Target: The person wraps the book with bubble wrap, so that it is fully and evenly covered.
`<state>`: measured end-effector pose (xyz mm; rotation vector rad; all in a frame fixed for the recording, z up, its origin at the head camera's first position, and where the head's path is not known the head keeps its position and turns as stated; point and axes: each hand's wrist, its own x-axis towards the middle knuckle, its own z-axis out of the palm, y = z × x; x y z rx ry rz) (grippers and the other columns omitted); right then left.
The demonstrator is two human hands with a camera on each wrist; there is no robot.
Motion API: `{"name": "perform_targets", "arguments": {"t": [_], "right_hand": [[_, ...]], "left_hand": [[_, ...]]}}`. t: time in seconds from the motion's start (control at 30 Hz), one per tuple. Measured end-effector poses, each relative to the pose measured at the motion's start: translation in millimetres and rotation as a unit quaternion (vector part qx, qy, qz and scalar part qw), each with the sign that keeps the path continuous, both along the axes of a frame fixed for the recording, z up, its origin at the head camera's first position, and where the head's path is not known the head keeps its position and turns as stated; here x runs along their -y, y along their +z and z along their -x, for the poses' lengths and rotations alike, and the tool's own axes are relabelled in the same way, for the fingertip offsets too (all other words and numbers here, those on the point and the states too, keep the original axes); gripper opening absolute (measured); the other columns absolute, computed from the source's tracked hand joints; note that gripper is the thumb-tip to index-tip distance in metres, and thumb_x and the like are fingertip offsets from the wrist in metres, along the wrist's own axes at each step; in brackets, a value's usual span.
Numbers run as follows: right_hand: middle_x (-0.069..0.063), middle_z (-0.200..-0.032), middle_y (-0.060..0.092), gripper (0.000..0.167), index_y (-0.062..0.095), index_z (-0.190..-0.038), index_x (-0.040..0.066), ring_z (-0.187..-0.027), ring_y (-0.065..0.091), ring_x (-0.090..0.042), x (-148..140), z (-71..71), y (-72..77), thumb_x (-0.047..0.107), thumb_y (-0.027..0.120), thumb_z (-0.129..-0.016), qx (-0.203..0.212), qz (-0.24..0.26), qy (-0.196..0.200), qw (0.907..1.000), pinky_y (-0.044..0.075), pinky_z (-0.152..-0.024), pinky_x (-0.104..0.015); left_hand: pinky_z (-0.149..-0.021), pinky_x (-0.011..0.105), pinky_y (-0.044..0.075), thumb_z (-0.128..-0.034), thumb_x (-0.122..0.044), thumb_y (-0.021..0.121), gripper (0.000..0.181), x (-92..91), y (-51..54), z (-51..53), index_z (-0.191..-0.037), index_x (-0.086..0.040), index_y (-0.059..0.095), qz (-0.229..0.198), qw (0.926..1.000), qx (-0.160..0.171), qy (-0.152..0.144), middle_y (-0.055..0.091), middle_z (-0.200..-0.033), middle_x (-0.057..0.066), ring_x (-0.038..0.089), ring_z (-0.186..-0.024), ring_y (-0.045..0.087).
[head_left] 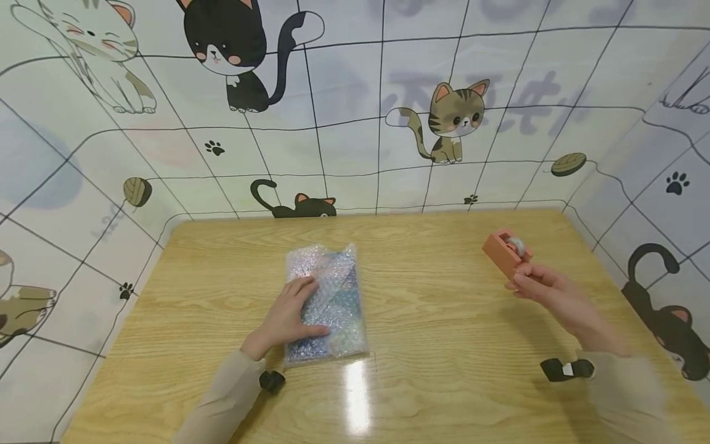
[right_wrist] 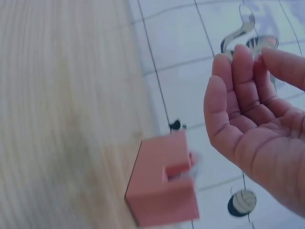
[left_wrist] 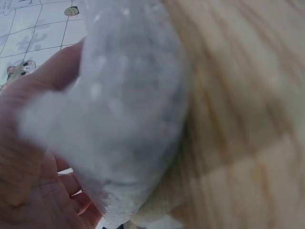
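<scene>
A flat, rectangular package (head_left: 338,314) in clear bubble wrap, with a blue-green printed surface showing through, lies on the wooden table. Across its left side rests my left hand (head_left: 288,314), thumb and fingers spread. In the left wrist view, blurred bubble wrap (left_wrist: 128,95) bulges beside that thumb and palm. At the right stands a coral-pink tape dispenser (head_left: 501,254) with a roll of clear tape (head_left: 517,245). My right hand (head_left: 551,296) is just in front of it. In the right wrist view its fingers bend loosely, thumb near the index fingertip, apart from the dispenser (right_wrist: 159,176); no held thing shows.
The light wooden table (head_left: 427,320) reflects a bright glare near its front. Cat-printed white panels (head_left: 355,123) stand along the back and both sides. A dark band (head_left: 567,369) sits at the right wrist, and a dark camera mount (head_left: 272,382) at the left.
</scene>
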<state>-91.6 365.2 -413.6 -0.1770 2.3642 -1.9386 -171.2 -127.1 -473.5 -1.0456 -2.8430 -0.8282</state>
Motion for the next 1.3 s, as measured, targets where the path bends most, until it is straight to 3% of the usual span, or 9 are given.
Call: {"name": "perform_targets", "arguments": {"t": [0.47,0.67,0.87,0.97,1.13,1.3], "right_hand": [[0.004,-0.084,0.065,0.011,0.059,-0.094,0.003,-0.084,0.063,-0.012,80,41.5,9.8,0.003,0.049,-0.096,-0.031,0.029,0.104,0.9937,0.052,-0.078,-0.023],[0.001,-0.077,0.058,0.015,0.054,-0.090,0.001,-0.075,0.058,-0.015,111,55.9,9.5,0.012,0.048,-0.098,-0.009,0.006,0.143,0.9897,0.050,-0.076,-0.027],[-0.003,-0.070,0.042,0.027,0.044,-0.084,0.001,-0.066,0.046,-0.018,146,68.3,4.2,0.022,0.044,-0.101,0.035,0.011,0.208,0.9774,0.045,-0.074,-0.039],[-0.003,-0.068,0.040,0.026,0.044,-0.084,0.002,-0.065,0.044,-0.022,164,73.2,-1.2,0.021,0.044,-0.101,0.060,0.011,0.221,0.9733,0.043,-0.072,-0.042],[-0.002,-0.065,0.041,0.023,0.047,-0.086,-0.002,-0.063,0.042,-0.024,194,78.2,-10.9,0.016,0.046,-0.099,0.070,-0.044,0.226,0.9707,0.042,-0.066,-0.036],[-0.004,-0.063,0.047,0.019,0.051,-0.087,-0.007,-0.059,0.045,-0.014,221,82.0,-15.4,0.010,0.050,-0.096,0.032,-0.115,0.219,0.9684,0.039,-0.056,-0.023]], "left_hand": [[-0.106,0.054,0.028,-0.0632,-0.046,0.082,0.096,5.2,-2.7,-2.6,-0.134,0.006,0.044,-0.002,1.0000,-0.004,0.007,0.040,-0.139,0.023,0.040,-0.129,0.033],[-0.106,0.054,0.029,-0.0645,-0.045,0.082,0.094,5.0,-3.1,-2.1,-0.134,0.006,0.045,0.002,1.0000,-0.003,0.007,0.040,-0.139,0.023,0.041,-0.129,0.033],[-0.106,0.053,0.030,-0.0639,-0.045,0.083,0.095,4.1,-0.3,-2.2,-0.135,0.005,0.044,-0.003,1.0000,-0.002,0.006,0.041,-0.138,0.022,0.040,-0.129,0.034],[-0.105,0.053,0.030,-0.0643,-0.046,0.082,0.096,2.6,0.3,-1.6,-0.137,0.003,0.042,-0.002,1.0000,-0.003,0.004,0.041,-0.138,0.022,0.039,-0.128,0.035],[-0.104,0.054,0.031,-0.0648,-0.048,0.081,0.100,-0.3,2.5,-0.3,-0.142,-0.003,0.037,0.005,1.0000,0.003,0.002,0.041,-0.139,0.019,0.037,-0.128,0.035],[-0.104,0.053,0.031,-0.0644,-0.049,0.081,0.108,-2.3,5.0,0.7,-0.148,-0.009,0.027,0.002,0.9999,0.014,0.005,0.039,-0.142,0.016,0.036,-0.128,0.035]]}}
